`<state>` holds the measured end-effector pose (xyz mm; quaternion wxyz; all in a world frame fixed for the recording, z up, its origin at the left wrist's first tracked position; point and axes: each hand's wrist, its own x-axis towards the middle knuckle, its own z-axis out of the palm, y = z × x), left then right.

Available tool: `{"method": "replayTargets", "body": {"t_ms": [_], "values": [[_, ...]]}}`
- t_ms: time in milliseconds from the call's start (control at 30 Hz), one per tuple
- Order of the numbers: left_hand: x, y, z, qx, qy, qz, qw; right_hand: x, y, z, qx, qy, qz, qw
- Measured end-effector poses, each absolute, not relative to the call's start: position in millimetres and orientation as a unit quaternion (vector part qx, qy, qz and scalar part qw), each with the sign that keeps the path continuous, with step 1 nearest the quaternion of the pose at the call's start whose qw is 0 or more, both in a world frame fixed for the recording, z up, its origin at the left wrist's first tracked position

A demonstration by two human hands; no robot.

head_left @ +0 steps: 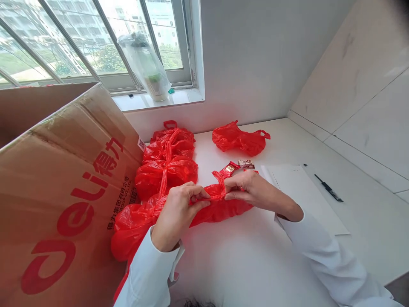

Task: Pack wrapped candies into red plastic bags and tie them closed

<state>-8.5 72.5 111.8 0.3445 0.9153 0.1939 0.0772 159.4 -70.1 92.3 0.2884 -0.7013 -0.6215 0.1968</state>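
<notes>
We are working on the red bag [223, 212], apparently knotting its neck, with our left hand [179, 209] and right hand [254, 189] both pinching gathered plastic. It is lying on the bench [223, 260], right of the bunched bags [169, 170]. Tightening would be calling for an even outward pull.

A barred window [96, 38] and white worktop [230, 260] show an indoor room.

One head-worn camera looks forward and down onto the bench [233, 260] from close above. It faces a wall [246, 64] at top centre, a window [96, 40] upper left.
</notes>
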Motion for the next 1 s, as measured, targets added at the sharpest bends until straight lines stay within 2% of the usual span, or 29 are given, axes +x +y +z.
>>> {"method": "replayTargets", "body": {"t_ms": [200,500,700,867,1000], "values": [[-11,78,115,0.920,0.195,0.058,0.336,173,-71,90,-0.663,-0.592,0.297,0.349],[3,57,108,0.944,0.101,0.094,0.300,176,-66,87,-0.604,-0.621,0.335,0.370],[6,61,106,0.915,0.146,0.088,0.365,178,-67,91,-0.622,-0.593,0.354,0.370],[1,70,107,0.843,0.239,0.098,0.471,183,-68,91,-0.634,-0.560,0.367,0.387],[-6,76,113,0.799,0.304,0.110,0.506,194,-72,92,-0.660,-0.528,0.368,0.389]]}}
